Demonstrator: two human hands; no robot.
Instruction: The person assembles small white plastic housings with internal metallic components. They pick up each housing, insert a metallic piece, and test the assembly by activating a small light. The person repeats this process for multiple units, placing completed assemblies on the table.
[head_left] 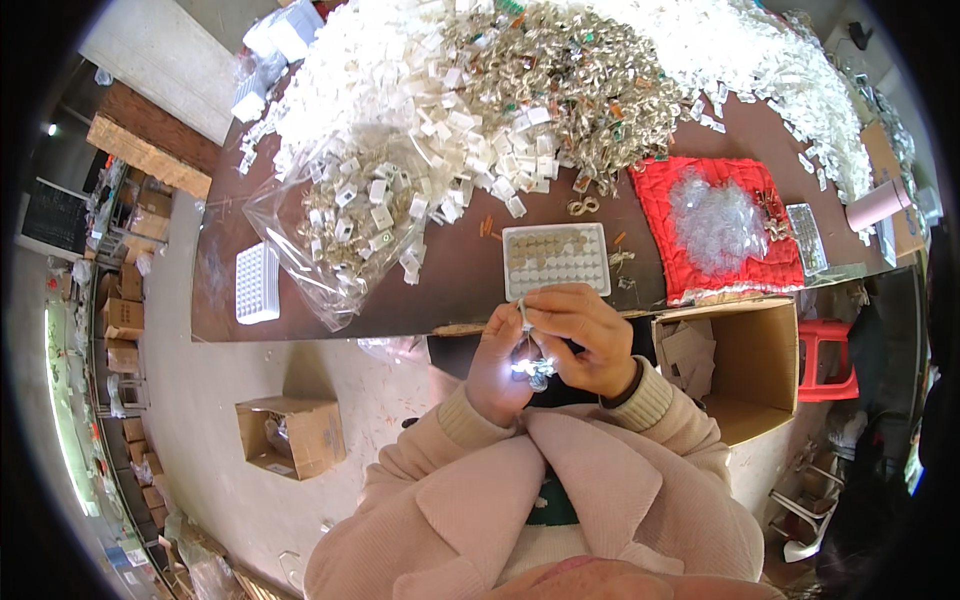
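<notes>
My left hand and my right hand meet at the table's near edge, fingers pinched together. Between their fingertips is a small pale piece, mostly covered, its kind not clear. Just below, between the hands, a cluster of small bright things shines with a strong white glare; I cannot tell what bears it. Right beyond my fingers lies a white tray with rows of small compartments, the far rows holding beige-gold pieces.
Heaps of white plastic pieces and gold-coloured metal parts cover the far table. Left are a clear bag of parts and stacked white trays. A red cloth carries clear plastic pieces. Cardboard boxes stand below.
</notes>
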